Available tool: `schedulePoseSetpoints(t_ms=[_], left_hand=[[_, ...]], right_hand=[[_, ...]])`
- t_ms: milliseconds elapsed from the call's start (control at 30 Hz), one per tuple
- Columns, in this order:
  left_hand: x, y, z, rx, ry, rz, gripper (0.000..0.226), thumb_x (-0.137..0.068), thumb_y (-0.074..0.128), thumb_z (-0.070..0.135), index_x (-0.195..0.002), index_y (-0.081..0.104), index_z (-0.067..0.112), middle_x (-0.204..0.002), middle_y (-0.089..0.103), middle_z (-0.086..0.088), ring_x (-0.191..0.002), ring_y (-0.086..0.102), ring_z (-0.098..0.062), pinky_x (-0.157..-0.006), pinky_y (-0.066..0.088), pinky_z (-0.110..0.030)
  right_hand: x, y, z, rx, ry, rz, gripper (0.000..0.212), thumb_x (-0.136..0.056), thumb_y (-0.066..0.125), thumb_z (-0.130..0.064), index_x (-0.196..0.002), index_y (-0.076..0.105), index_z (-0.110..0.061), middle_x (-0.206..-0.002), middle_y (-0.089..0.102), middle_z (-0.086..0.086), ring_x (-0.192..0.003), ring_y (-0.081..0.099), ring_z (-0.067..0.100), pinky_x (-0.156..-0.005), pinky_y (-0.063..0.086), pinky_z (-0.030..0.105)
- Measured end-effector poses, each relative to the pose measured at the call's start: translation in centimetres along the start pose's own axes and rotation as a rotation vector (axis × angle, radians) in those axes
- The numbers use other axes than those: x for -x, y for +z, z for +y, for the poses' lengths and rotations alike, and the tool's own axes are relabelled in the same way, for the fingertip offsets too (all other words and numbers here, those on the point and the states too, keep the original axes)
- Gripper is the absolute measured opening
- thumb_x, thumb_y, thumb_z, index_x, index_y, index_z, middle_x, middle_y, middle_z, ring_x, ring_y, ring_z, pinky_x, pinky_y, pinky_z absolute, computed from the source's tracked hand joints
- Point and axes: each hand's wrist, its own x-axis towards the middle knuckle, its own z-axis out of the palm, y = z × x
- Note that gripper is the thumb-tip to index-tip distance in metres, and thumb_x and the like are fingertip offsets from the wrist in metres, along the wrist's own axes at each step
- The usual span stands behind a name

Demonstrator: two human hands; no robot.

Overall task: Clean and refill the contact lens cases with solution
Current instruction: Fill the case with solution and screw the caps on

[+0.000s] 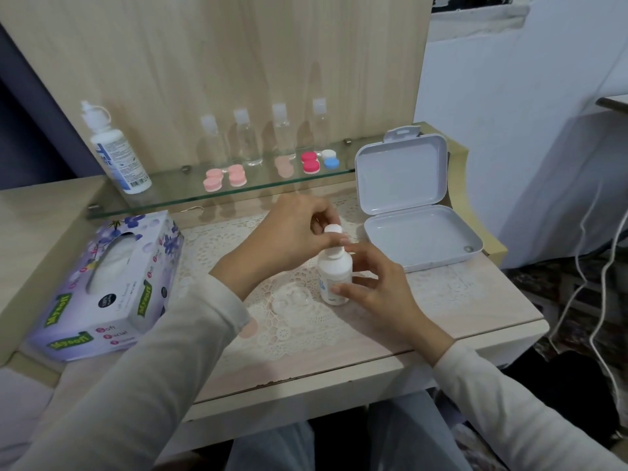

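A small white solution bottle (333, 275) stands upright on the lace mat. My right hand (377, 287) holds its body with curled fingers. My left hand (295, 229) pinches the white cap (333, 231) at the bottle's top. An open clear lens case (289, 298) lies on the mat just left of the bottle. On the glass shelf (163, 195) sit two pink lens cases (224, 177), a red case (310, 162) and a white-and-blue case (330, 158). A large solution bottle (117, 154) stands at the shelf's left end.
Several clear travel bottles (249, 141) line the back of the shelf. An open white plastic box (413, 205) sits at the right of the table. A purple tissue box (108, 287) lies at the left. White cables (598, 277) hang beside the table's right edge.
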Motion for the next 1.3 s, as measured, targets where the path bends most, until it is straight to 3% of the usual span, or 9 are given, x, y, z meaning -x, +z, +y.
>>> schedulePoseSetpoints(t_ms=[167,300,433,600,767,867,1034,1200,1300], left_hand=[[0.0,-1.0,0.2,0.052,0.018,-0.159,0.031,-0.076,0.072,0.010,-0.104,0.067,0.022,-0.092,0.059,0.018,-0.084,0.056,0.005,-0.079,0.046,-0.009],[0.2,-0.1,-0.1,0.002,0.000,0.020,0.023,-0.067,0.079,0.029,-0.081,0.064,0.017,-0.074,0.060,0.011,-0.067,0.054,0.000,-0.062,0.045,-0.011],[0.2,0.1,-0.2,0.055,0.037,0.008,0.013,-0.073,0.075,0.011,-0.084,0.068,0.013,-0.081,0.063,0.004,-0.070,0.056,-0.001,-0.066,0.046,-0.010],[0.7,-0.4,-0.5,0.130,0.096,-0.080,0.033,-0.079,0.063,-0.005,-0.098,0.069,0.022,-0.089,0.060,0.016,-0.088,0.056,0.005,-0.080,0.046,-0.009],[0.8,0.6,-0.9,0.085,0.044,0.060,0.027,-0.070,0.077,0.023,-0.094,0.065,0.021,-0.090,0.062,0.011,-0.083,0.059,-0.004,-0.075,0.050,-0.020],[0.6,0.9,-1.0,0.088,0.049,0.097,0.017,-0.071,0.077,0.018,-0.082,0.064,0.018,-0.081,0.062,0.005,-0.070,0.056,-0.003,-0.066,0.047,-0.014],[0.7,0.5,-1.2,0.152,0.069,-0.004,0.025,-0.077,0.069,0.003,-0.101,0.068,0.012,-0.093,0.062,0.007,-0.087,0.061,-0.006,-0.081,0.049,-0.013],[1.9,0.4,-2.4,0.259,0.036,0.036,0.026,-0.080,0.068,0.016,-0.103,0.063,0.028,-0.098,0.060,0.022,-0.092,0.059,0.006,-0.084,0.045,-0.009],[3.1,0.5,-4.9,0.255,-0.056,0.089,0.024,-0.083,0.065,0.021,-0.103,0.061,0.033,-0.101,0.062,0.020,-0.092,0.059,0.005,-0.086,0.045,-0.011]], right_hand=[[0.1,0.0,0.0,-0.001,0.003,-0.002,0.048,-0.068,0.077,-0.002,-0.098,0.055,-0.033,-0.091,0.066,-0.012,-0.090,0.062,0.003,-0.080,0.053,0.024],[0.0,-0.1,0.0,0.009,-0.002,-0.004,0.049,-0.068,0.077,-0.001,-0.097,0.054,-0.034,-0.086,0.065,-0.014,-0.087,0.061,0.000,-0.078,0.053,0.020],[0.0,-0.1,0.1,0.010,0.003,-0.013,0.047,-0.068,0.077,-0.002,-0.100,0.055,-0.030,-0.089,0.065,-0.012,-0.089,0.061,0.000,-0.077,0.053,0.019],[-0.1,-0.1,0.1,0.022,-0.001,-0.004,0.049,-0.068,0.077,-0.002,-0.096,0.054,-0.034,-0.089,0.065,-0.013,-0.088,0.062,0.000,-0.075,0.052,0.017],[-0.2,-0.1,0.2,0.040,-0.007,0.000,0.050,-0.068,0.077,0.000,-0.095,0.053,-0.035,-0.088,0.065,-0.012,-0.087,0.062,0.000,-0.075,0.053,0.019],[-0.2,-0.1,0.2,0.052,-0.011,0.001,0.050,-0.067,0.078,-0.001,-0.094,0.053,-0.036,-0.086,0.065,-0.014,-0.087,0.062,0.001,-0.076,0.054,0.020],[-0.3,-0.2,0.2,0.092,-0.020,-0.006,0.049,-0.067,0.078,-0.004,-0.096,0.051,-0.033,-0.089,0.063,-0.015,-0.089,0.062,0.000,-0.076,0.054,0.020],[-0.5,-0.4,-0.2,0.206,-0.067,0.008,0.053,-0.064,0.080,-0.007,-0.100,0.049,-0.032,-0.088,0.063,-0.015,-0.086,0.062,0.004,-0.073,0.056,0.029],[-0.7,-0.6,-0.4,0.257,-0.075,0.033,0.054,-0.063,0.081,-0.010,-0.095,0.047,-0.037,-0.085,0.062,-0.014,-0.083,0.062,0.005,-0.072,0.056,0.030]])
